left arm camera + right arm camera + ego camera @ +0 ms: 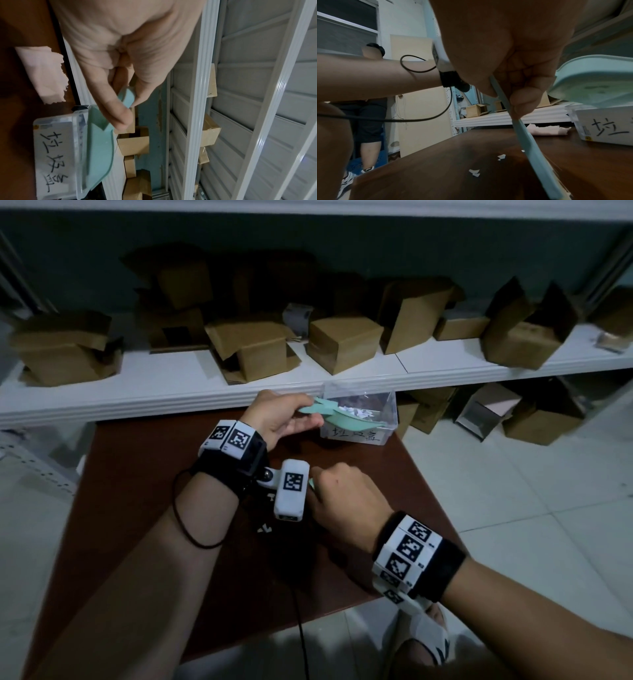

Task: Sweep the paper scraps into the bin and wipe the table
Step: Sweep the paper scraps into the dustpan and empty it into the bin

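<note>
Both closed: your left grip (284, 419) tips the dustpan (342, 421) over the clear bin (385, 402), right grip (346, 494) clasps the brush (527, 142); sweep up the paper scraps (474, 172) next.

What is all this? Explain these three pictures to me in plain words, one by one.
No machine here: a person works with two bare hands, wearing cameras on marked wristbands. The wide picture comes from a head camera looking down; the other two look along each hand. The left hand pinches a pale green dustpan, tipped over a clear box with a handwritten label. The right hand grips a matching handle, likely a small brush. White paper scraps lie on the brown table. Cardboard boxes sit on the shelf behind.
</note>
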Motion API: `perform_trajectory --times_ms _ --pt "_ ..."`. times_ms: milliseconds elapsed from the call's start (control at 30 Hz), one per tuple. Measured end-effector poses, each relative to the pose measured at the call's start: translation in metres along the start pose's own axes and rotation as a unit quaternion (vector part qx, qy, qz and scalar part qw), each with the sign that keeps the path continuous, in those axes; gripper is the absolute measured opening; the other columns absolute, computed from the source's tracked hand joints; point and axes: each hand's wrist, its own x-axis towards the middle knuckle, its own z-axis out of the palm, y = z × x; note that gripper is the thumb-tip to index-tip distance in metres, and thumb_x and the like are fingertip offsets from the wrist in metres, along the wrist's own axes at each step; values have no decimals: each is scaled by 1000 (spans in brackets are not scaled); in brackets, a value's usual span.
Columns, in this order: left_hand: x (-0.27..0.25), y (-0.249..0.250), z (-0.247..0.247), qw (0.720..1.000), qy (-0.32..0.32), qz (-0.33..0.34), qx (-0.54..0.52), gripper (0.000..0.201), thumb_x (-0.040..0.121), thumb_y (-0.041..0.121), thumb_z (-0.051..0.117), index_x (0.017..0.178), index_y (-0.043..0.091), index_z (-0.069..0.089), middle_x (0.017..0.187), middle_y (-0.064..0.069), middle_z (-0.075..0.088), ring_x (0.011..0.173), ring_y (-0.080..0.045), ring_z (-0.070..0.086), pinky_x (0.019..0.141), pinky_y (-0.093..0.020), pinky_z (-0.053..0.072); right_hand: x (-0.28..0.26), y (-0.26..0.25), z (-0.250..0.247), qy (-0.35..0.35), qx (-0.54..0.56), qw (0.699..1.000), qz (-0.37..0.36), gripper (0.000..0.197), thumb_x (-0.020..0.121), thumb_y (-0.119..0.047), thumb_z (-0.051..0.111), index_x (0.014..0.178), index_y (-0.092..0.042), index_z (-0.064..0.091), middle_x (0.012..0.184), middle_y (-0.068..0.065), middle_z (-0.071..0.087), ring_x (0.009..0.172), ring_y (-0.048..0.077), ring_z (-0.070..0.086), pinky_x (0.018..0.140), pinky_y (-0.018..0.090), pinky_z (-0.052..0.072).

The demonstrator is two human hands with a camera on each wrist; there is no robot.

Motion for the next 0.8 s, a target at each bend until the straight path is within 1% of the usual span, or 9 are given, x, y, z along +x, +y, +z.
perform_trajectory --times_ms 67,167,233,300,367,433,567,667,800 --pt "-2 -1 5 1000 -15 7 1 19 100 0 69 115 -12 66 89 -30 76 61 -27 78 60 -26 66 0 1 -1 -2 5 1000 -5 26 98 -36 49 102 -13 61 93 13 68 86 39 66 63 38 40" --pt "-4 -1 9 999 -27 22 5 17 99 5 72 112 -5 72 98 -29 77 64 -25 80 71 -30 68 -1 3 -3 2 13 1000 -4 24 98 -34 49 97 -12 59 93 13 67 85 40 65 63 38 40" --pt "-5 -1 9 999 -38 28 13 25 99 11 74 119 -5 74 98 -28 79 67 -22 81 75 -31 67 -1 3 -3 8 15 1000 -3 24 99 -34 49 94 -13 58 91 13 67 84 40 65 62 38 39" --pt "-6 -2 10 997 -59 36 20 30 99 17 75 120 -4 74 100 -28 79 70 -20 81 73 -27 67 -2 3 -2 12 14 1000 -4 23 99 -33 49 93 -13 57 90 12 66 83 39 65 61 39 40" --pt "-8 -4 11 994 -89 55 19 33 98 18 76 121 -6 73 102 -29 79 73 -20 81 73 -25 67 -2 2 -2 13 13 1000 -8 23 98 -32 49 93 -12 58 89 12 66 82 39 65 61 39 41" --pt "-8 -6 12 991 -109 75 24 36 97 16 76 122 -8 72 101 -30 78 75 -21 82 75 -26 67 -1 1 -2 15 8 1000 -12 22 97 -31 51 94 -12 60 88 11 67 81 38 65 60 38 39" --pt "-10 -8 12 986 -133 93 37 34 100 16 72 123 -9 71 95 -25 80 75 -20 82 77 -26 67 1 -2 -1 15 5 1000 -16 21 95 -31 52 93 -12 60 87 11 67 80 38 65 60 40 43" --pt "-11 -5 11 983 -150 101 34 31 102 18 69 120 -8 73 95 -25 80 76 -20 81 84 -30 66 2 -2 -1 10 9 1000 -16 21 95 -31 53 95 -12 60 87 11 67 81 39 66 62 41 46" --pt "-12 -3 11 983 -140 111 47 33 101 20 71 121 -7 74 96 -24 80 73 -17 81 88 -31 63 2 -4 -2 6 12 1000 -22 17 94 -29 54 92 -13 57 86 10 66 78 38 65 60 37 41"
